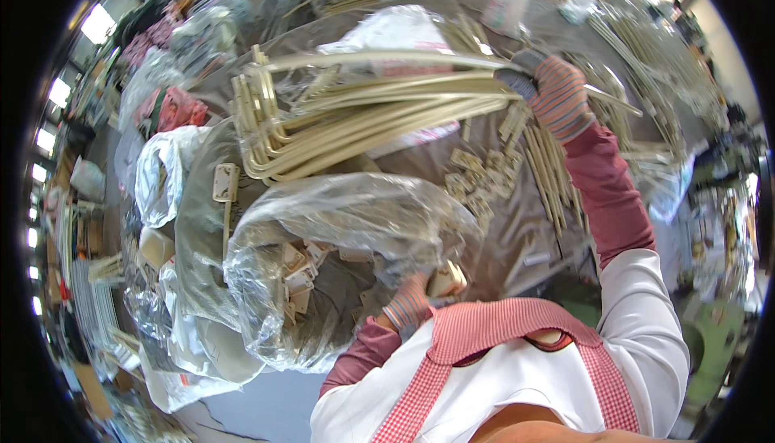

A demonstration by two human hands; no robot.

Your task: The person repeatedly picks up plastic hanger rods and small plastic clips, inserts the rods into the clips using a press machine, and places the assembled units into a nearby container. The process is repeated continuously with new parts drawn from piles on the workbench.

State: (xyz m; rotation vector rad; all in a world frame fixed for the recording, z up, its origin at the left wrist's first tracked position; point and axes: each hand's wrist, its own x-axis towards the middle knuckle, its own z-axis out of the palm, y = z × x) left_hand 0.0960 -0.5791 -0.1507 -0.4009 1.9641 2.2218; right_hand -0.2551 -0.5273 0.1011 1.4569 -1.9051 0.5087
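My right hand [560, 98], in a striped knit glove with grey fingers, grips a long cream metal tube [387, 55] above the table. The tube's far left end is hard to separate from the bent ends of a bundle of similar tubes [363, 122] just below. Close to my chest, my left hand [412, 302], also gloved, holds a few cream plate-like parts [447, 279]. Its fingers are partly hidden. Beside it, a large clear plastic bag [351, 192] gapes open with several cream plates [298, 276] inside.
Small cream fittings [484, 177] lie loose on the brown cloth-covered table [508, 237]. Short rods [548, 170] rest right of them. A plate on a rod [226, 183] lies left of the bag. White bags [163, 177] and a red bag [175, 110] crowd the left edge.
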